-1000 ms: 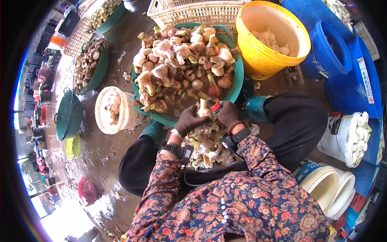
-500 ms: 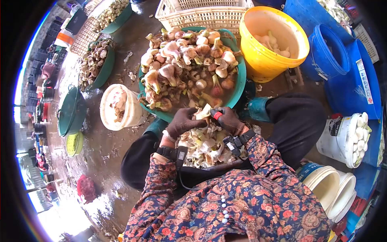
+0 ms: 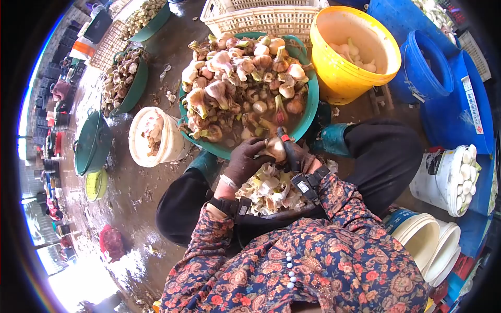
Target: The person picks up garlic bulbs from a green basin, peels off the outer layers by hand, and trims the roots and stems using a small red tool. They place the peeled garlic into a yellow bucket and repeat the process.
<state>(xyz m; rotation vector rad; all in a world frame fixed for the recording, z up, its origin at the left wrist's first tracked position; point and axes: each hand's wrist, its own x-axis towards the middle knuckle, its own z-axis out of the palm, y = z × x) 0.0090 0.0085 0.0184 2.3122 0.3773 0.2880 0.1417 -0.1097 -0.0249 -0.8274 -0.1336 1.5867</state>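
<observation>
My left hand (image 3: 246,160), in a dark glove, has its fingers closed on the left side of a garlic bulb (image 3: 275,149). Gloved too, my right hand (image 3: 296,155) grips the bulb from the right, with a small dark tool with a red band (image 3: 284,137) along its fingers. Both hands are at the near rim of a green basin (image 3: 312,104) heaped with unpeeled garlic (image 3: 222,94) in brownish water. Below them, loose garlic skins (image 3: 271,190) lie in my lap.
A yellow bucket (image 3: 334,78) holding peeled bulbs stands right of the basin, a white bucket (image 3: 172,141) left. Behind is a cream crate (image 3: 261,22). Blue tubs (image 3: 454,120) and a white bucket of peeled garlic (image 3: 436,180) are at right.
Both hands have shifted slightly, and a rounded garlic bulb now shows between them where pale skins showed before. The dark tool now points up toward the basin.
</observation>
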